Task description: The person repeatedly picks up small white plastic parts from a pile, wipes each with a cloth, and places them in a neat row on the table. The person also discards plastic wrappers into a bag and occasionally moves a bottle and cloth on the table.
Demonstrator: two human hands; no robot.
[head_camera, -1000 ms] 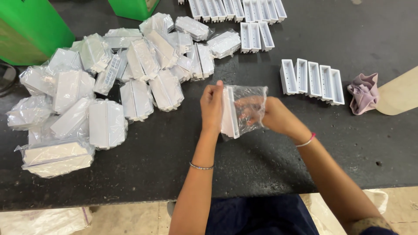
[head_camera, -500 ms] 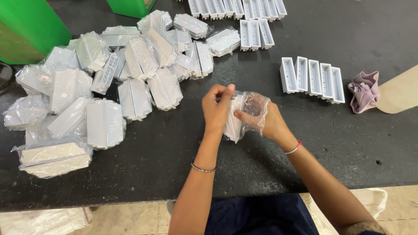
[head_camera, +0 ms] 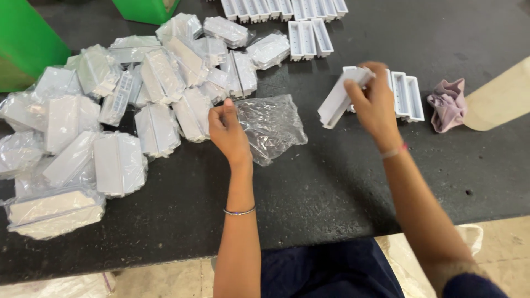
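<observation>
1. A clear plastic bag (head_camera: 271, 126) is pinched at its edge by the left hand (head_camera: 227, 131); the bag lies crumpled on the dark surface (head_camera: 331, 187) just right of that hand.
2. A white plastic tray (head_camera: 341, 97) is gripped at its upper end by the right hand (head_camera: 375, 102), tilted above the surface; the fingertips are partly hidden behind it.
3. A row of white trays (head_camera: 407, 97) beyond the right hand is partly covered by it.
4. A heap of bagged trays (head_camera: 118, 118) is seen left of the left hand; its contents are blurred by wrapping.
5. A pink cloth (head_camera: 448, 104) lies right of the right hand.
6. Green bins (head_camera: 25, 44) are cut off at the top edge.
</observation>
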